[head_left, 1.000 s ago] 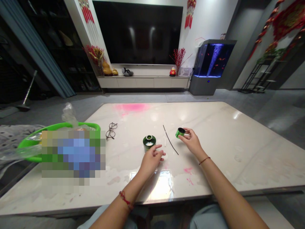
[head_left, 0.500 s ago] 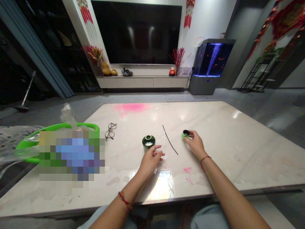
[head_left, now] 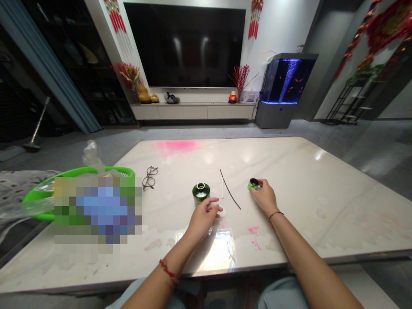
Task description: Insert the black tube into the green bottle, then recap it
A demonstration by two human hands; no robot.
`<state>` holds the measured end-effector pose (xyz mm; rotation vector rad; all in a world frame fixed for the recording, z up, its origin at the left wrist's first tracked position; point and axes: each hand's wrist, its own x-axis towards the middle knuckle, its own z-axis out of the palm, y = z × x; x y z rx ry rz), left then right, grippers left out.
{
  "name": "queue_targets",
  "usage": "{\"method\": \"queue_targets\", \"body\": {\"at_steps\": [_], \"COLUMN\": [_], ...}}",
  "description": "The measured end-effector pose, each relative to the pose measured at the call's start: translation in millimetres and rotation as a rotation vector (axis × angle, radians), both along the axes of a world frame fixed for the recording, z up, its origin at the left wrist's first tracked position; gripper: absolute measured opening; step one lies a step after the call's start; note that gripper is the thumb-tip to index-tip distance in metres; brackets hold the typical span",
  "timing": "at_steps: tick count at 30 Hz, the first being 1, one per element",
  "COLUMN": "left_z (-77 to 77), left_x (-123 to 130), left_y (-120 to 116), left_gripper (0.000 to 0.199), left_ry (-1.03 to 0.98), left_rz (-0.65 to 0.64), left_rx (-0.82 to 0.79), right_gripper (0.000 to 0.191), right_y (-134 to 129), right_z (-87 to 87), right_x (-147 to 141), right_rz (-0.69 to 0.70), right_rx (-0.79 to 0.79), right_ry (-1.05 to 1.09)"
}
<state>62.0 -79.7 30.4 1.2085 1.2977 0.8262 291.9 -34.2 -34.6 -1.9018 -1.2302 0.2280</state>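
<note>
A dark green, round-shouldered bottle point(head_left: 201, 193) with a pale ring around its mouth stands upright on the table. My left hand point(head_left: 206, 212) lies in front of its lower right side, fingers apart and holding nothing; whether it touches the bottle I cannot tell. Between thumb and fingers of my right hand point(head_left: 265, 197) is a small green cap point(head_left: 252, 184), its dark hollow facing up. A thin black strip point(head_left: 230, 190) and a short white stick point(head_left: 222, 189) lie between my hands. A faint pale disc beside my left fingertips is too indistinct to name.
Folded-out glasses point(head_left: 149, 177) lie left of the bottle. At the left edge sits a green basket point(head_left: 120, 168) with plastic bags, partly blurred out. Pink stains point(head_left: 177, 146) mark the marble table point(head_left: 305, 193). Beyond it are a television and a fish tank point(head_left: 283, 81).
My right hand has shifted slightly right and nearer to me with the green cap. My left hand and the bottle have stayed in place.
</note>
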Motion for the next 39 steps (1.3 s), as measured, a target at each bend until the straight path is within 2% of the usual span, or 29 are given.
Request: {"method": "queue_targets", "body": {"at_steps": [8,12,17,20,23,28,32,35,39], "left_z": [0.5,-2.0,-5.1,-1.2,5.9,16.2,20.7,18.1,6.3], "left_x": [-0.8,0.2,-2.4,-5.4,-7.6,-13.5,-24.1,-34.4,-47.4], "left_y": [-0.6,-0.2,-0.5,-4.2,-9.1,-9.1,-0.3,10.0,26.2], "left_gripper": [0.024,0.023,0.024,0.025,0.023,0.021,0.019,0.027,0.048], "left_ry": [0.007,-0.020,0.025,0.166,0.303,0.403,0.450,0.450,0.374], "left_rz": [-0.009,-0.003,-0.042,-0.065,-0.077,-0.005,0.130,0.240,0.239], "left_rx": [0.007,0.008,0.104,0.289,0.523,0.767,0.889,0.821,0.527], "right_gripper": [0.035,0.043,0.044,0.037,0.034,0.031,0.028,0.026,0.024], "right_y": [-1.2,-3.7,-6.6,-8.3,-11.9,-20.4,-23.4,-22.8,-21.3], "right_z": [-2.3,1.8,15.4,23.1,27.4,27.9,25.7,24.2,24.0], "right_x": [0.4,-3.3,-15.8,-27.1,-41.1,-64.8,-77.3,-82.3,-86.6], "right_rz": [0.011,-0.019,-0.037,0.058,0.199,0.446,0.544,0.566,0.579], "right_rx": [0.006,-0.003,0.144,0.282,0.330,0.269,0.207,0.175,0.145], "right_ry": [-0.105,-0.173,-0.301,-0.308,-0.313,-0.360,-0.400,-0.431,-0.462]}}
